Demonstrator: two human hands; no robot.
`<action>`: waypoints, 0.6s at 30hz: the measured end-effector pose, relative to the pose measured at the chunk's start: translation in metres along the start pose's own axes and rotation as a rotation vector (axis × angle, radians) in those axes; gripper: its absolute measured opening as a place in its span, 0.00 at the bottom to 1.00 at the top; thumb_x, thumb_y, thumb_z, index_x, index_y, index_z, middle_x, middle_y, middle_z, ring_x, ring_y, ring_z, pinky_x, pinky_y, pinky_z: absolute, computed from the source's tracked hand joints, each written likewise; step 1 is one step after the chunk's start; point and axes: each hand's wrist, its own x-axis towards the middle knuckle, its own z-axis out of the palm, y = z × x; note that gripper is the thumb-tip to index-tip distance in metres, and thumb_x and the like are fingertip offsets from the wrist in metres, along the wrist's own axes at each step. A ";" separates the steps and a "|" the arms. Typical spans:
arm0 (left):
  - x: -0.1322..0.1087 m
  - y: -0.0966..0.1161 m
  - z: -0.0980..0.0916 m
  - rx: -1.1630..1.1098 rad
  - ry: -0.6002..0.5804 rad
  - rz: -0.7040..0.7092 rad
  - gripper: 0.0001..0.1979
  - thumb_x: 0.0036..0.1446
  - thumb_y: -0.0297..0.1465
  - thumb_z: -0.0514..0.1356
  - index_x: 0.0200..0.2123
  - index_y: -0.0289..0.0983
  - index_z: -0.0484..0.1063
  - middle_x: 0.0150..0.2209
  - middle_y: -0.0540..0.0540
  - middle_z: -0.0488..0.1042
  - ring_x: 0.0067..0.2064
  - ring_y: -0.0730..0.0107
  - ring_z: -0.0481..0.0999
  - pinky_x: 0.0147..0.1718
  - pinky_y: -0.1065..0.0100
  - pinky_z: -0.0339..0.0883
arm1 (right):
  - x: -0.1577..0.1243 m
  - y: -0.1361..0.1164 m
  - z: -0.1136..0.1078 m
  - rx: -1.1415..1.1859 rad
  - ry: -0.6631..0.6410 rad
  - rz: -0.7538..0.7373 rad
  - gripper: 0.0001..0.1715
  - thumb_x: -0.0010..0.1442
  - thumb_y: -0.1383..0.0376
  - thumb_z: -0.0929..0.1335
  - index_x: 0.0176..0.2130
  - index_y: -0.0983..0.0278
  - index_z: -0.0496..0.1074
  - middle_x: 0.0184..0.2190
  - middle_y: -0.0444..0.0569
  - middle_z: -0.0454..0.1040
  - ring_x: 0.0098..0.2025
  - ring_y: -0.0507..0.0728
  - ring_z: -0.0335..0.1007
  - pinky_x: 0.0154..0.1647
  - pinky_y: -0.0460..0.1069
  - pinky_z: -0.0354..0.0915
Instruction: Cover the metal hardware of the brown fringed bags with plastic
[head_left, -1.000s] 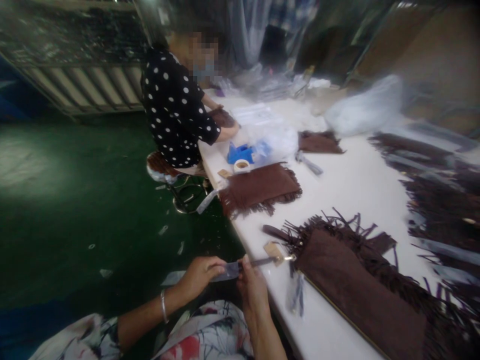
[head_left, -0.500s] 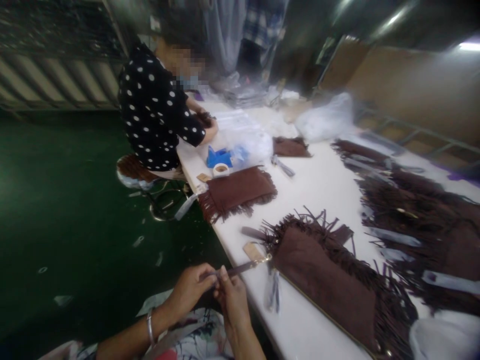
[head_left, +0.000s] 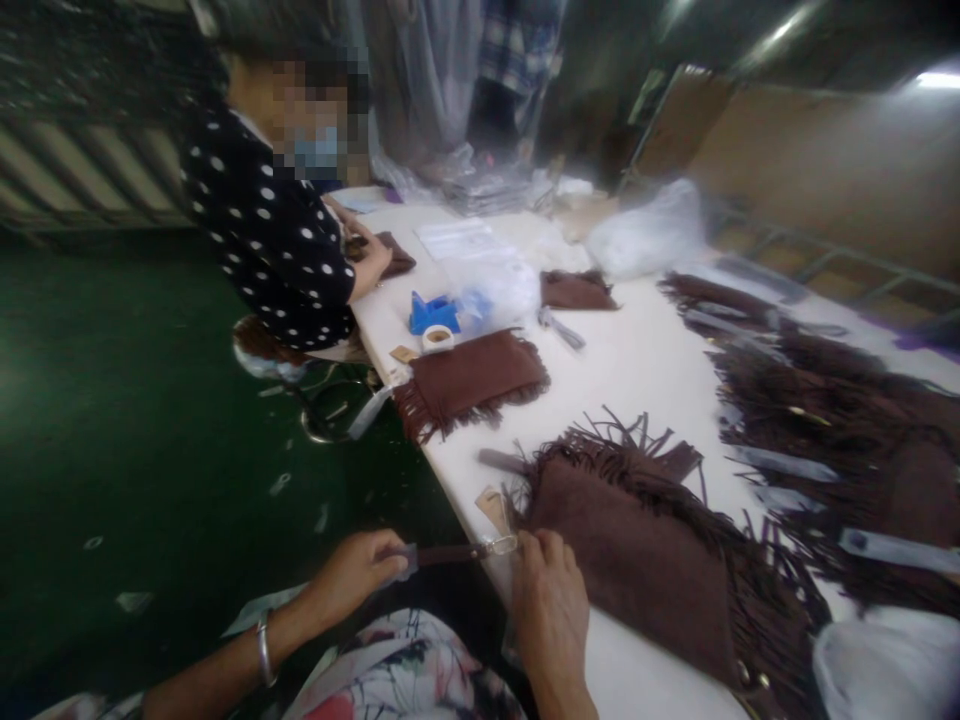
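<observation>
A brown fringed bag [head_left: 637,545] lies flat on the table in front of me, with a metal clasp [head_left: 502,544] at its near left corner. From the clasp a dark strap [head_left: 448,554] runs left, past the table edge. My left hand [head_left: 366,562] pinches the strap's far end, where a piece of clear wrapping [head_left: 409,560] sits. My right hand [head_left: 551,590] is closed at the bag's corner beside the clasp; its fingertips are partly hidden. A cardboard tag [head_left: 491,508] lies next to that corner.
A co-worker in a dotted top [head_left: 262,230] sits at the table's far left, handling a brown piece. Another fringed bag [head_left: 476,375], a tape roll [head_left: 437,338] and a blue dispenser [head_left: 433,312] lie ahead. Fringed bags [head_left: 862,430] pile up right, near a white plastic bag [head_left: 889,665].
My hands have moved apart: the right went from the strap's end to the bag's corner, while the left kept the strap and drew left. The co-worker has leaned back to the left.
</observation>
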 end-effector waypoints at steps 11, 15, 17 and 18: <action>0.030 0.015 0.055 -0.173 0.005 0.031 0.13 0.50 0.37 0.62 0.31 0.32 0.77 0.29 0.45 0.77 0.32 0.65 0.72 0.32 0.68 0.60 | -0.002 0.015 0.010 0.179 0.016 -0.010 0.14 0.65 0.65 0.62 0.48 0.63 0.71 0.46 0.54 0.69 0.47 0.62 0.66 0.49 0.54 0.63; 0.045 0.016 0.082 -0.361 -0.041 -0.005 0.16 0.46 0.40 0.66 0.26 0.31 0.77 0.24 0.46 0.74 0.26 0.70 0.68 0.27 0.69 0.57 | -0.002 0.014 0.008 0.199 -0.007 -0.026 0.16 0.64 0.67 0.62 0.51 0.63 0.70 0.47 0.55 0.69 0.48 0.62 0.66 0.50 0.54 0.64; 0.049 0.018 0.089 -0.437 -0.064 -0.031 0.17 0.44 0.41 0.68 0.26 0.31 0.77 0.24 0.44 0.75 0.25 0.70 0.69 0.26 0.69 0.57 | 0.000 0.014 0.006 0.203 -0.024 -0.019 0.17 0.63 0.68 0.61 0.51 0.63 0.70 0.46 0.55 0.69 0.48 0.62 0.66 0.49 0.54 0.64; 0.049 0.020 0.091 -0.467 -0.076 -0.044 0.17 0.43 0.41 0.68 0.26 0.30 0.77 0.25 0.43 0.76 0.26 0.70 0.70 0.26 0.70 0.58 | 0.000 0.013 0.004 0.208 -0.032 -0.013 0.17 0.63 0.69 0.61 0.50 0.63 0.70 0.46 0.55 0.69 0.48 0.62 0.66 0.49 0.54 0.64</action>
